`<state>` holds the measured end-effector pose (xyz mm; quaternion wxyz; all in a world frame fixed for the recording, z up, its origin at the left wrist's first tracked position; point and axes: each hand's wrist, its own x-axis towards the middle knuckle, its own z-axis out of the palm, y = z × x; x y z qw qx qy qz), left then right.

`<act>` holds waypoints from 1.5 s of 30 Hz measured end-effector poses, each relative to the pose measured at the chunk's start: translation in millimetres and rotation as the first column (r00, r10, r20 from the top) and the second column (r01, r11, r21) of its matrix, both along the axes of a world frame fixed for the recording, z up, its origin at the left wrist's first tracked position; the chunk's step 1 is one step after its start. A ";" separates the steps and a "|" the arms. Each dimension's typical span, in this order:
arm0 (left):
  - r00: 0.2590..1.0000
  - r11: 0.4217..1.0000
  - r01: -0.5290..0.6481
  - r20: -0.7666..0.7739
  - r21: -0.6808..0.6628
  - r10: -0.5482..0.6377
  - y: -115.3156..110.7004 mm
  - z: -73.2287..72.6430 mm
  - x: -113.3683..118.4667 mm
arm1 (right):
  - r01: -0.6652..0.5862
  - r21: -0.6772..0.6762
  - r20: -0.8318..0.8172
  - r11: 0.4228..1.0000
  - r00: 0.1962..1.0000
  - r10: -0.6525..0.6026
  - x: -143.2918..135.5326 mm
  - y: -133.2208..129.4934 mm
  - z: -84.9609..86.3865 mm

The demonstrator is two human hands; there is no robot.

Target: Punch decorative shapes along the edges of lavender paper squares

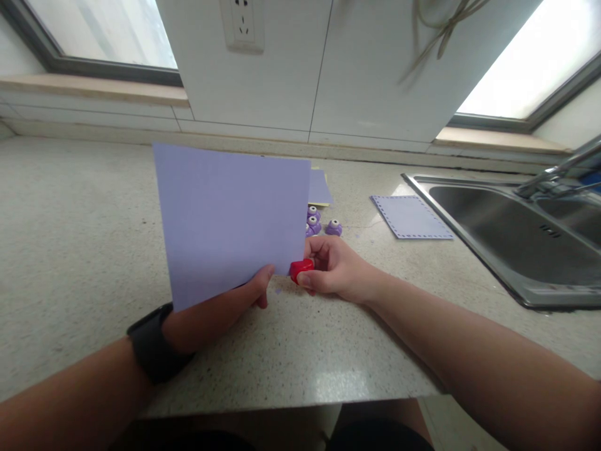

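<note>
A plain lavender sheet of paper is held up in front of me by my left hand, thumb on its near face and the other fingers mostly hidden behind it. My right hand grips a small red craft punch, which sits at the sheet's lower right corner. Behind the sheet's right edge stand several purple craft punches with white tops, partly covered by it. Another purple punch stands a little apart to their right.
Further back lies a stack of lavender and yellow paper. To the right, a lavender sheet with small holes punched along its edges rests beside the steel sink. Small paper bits lie on the speckled counter. A wall socket is above.
</note>
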<state>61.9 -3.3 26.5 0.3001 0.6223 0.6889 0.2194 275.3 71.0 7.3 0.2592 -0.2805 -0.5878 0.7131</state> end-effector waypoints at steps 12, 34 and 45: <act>0.998 1.000 -0.005 -0.066 -0.002 0.005 0.7 -1.5 -0.5 | -0.009 -0.003 -0.040 1.000 0.999 0.009 -0.5 1.4 -2.6; 1.000 0.999 0.022 -0.007 -0.032 -0.023 0.9 2.2 -2.6 | -0.005 -0.016 -0.093 1.000 0.996 0.004 -2.2 2.7 -5.1; 1.000 1.000 0.026 0.004 -0.013 -0.026 2.2 1.2 -2.9 | -0.016 -0.011 -0.109 1.000 0.994 0.015 -1.6 3.8 -6.2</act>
